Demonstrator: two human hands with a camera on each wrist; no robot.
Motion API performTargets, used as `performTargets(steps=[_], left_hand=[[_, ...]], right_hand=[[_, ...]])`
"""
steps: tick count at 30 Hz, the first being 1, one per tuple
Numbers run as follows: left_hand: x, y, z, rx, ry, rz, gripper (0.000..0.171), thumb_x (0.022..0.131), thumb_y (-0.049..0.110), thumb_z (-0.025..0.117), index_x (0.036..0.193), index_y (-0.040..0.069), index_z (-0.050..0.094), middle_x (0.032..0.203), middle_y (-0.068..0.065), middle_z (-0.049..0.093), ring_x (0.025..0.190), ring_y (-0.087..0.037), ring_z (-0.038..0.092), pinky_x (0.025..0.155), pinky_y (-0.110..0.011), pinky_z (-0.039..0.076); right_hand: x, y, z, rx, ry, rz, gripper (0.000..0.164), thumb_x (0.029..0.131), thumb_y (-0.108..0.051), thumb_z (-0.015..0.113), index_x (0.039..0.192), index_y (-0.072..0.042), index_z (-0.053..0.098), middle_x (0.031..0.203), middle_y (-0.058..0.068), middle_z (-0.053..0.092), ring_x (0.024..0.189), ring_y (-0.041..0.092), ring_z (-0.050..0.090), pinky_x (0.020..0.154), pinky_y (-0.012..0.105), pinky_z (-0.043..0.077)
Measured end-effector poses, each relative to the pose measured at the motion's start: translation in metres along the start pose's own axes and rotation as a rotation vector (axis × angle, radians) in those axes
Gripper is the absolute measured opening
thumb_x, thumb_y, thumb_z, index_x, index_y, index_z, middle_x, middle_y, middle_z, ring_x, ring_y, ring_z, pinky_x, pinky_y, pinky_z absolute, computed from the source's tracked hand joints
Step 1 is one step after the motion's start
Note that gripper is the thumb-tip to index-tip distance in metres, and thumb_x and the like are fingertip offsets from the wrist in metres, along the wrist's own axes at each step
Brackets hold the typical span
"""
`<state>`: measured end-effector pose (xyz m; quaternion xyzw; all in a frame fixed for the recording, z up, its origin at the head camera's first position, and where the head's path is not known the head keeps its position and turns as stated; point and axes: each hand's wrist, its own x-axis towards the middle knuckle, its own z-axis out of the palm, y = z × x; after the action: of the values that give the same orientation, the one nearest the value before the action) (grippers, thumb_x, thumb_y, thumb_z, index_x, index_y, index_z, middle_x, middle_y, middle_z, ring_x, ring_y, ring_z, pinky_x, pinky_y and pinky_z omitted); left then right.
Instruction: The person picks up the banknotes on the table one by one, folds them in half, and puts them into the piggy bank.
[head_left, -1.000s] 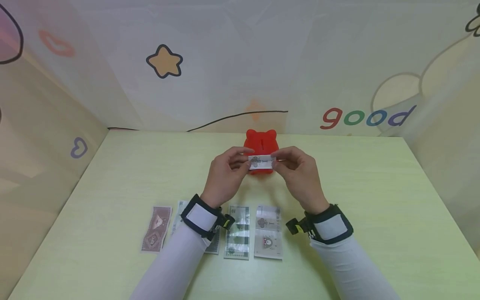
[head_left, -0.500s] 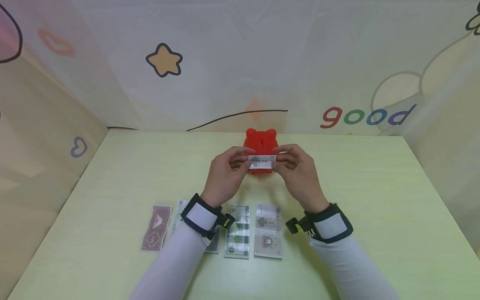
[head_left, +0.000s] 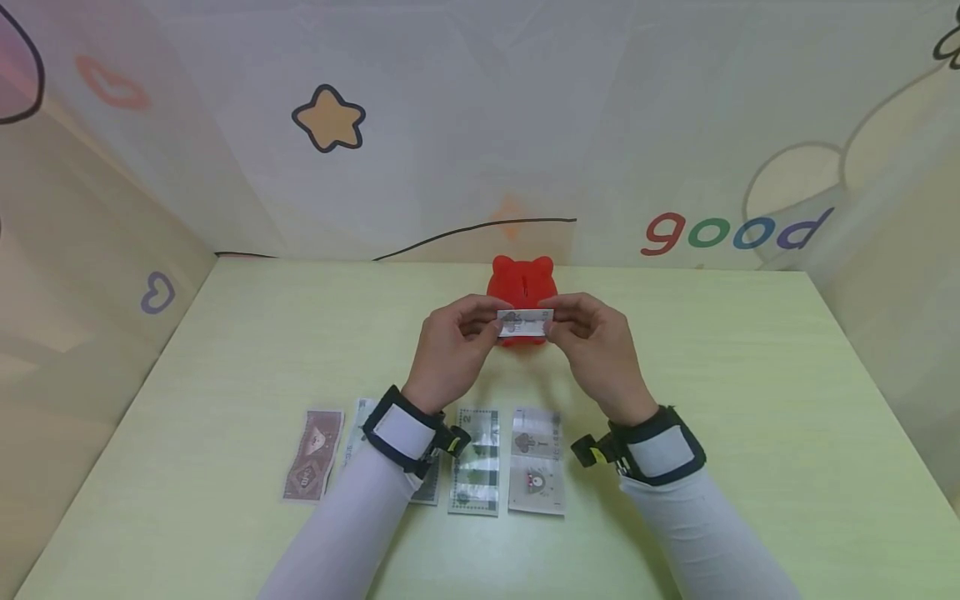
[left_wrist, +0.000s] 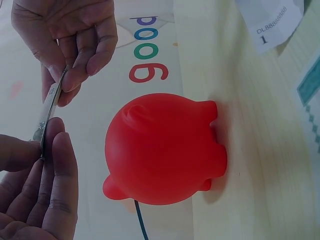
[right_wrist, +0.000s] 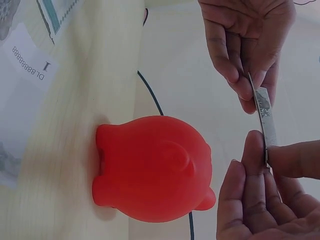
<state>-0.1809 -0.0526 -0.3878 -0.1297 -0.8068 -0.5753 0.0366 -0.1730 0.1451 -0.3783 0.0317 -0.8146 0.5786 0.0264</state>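
Note:
A folded banknote [head_left: 525, 322], pale with grey print, is stretched level between both hands. My left hand [head_left: 452, 350] pinches its left end between thumb and fingers, and my right hand [head_left: 597, 354] pinches the right end the same way. Behind and below the note stands a red piggy bank [head_left: 522, 282] with a slot in its back; the note and fingers hide part of it in the head view. Both wrist views show the note [left_wrist: 48, 111] held up above the piggy bank [right_wrist: 155, 167], apart from it.
Nearer the person, several banknotes lie in a row on the table: a reddish one [head_left: 313, 457], a green one [head_left: 475, 479], a pale one [head_left: 537, 475] and others partly under the left forearm. A printed cloth wall [head_left: 450, 133] rises behind the table.
The fingers of the right hand shift slightly on the note's right end. The note, left hand and piggy bank stay nearly where they were.

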Motion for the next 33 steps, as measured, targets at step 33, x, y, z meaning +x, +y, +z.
performTargets(steps=[33], left_hand=[[-0.0005,0.0007,-0.002,-0.135,-0.021,-0.011,0.02,0.101,0.007,0.065,0.119,0.01,0.074,0.111,-0.009,0.074,0.089,-0.029,0.077,0.087,-0.031,0.063]], right_hand=[[-0.0002,0.0028,-0.0002,0.081,-0.033,-0.076,0.019,0.104,-0.008,0.06,0.121,-0.005,0.068,0.113,0.016,0.073,0.091,0.036,0.074,0.084,0.025,0.062]])
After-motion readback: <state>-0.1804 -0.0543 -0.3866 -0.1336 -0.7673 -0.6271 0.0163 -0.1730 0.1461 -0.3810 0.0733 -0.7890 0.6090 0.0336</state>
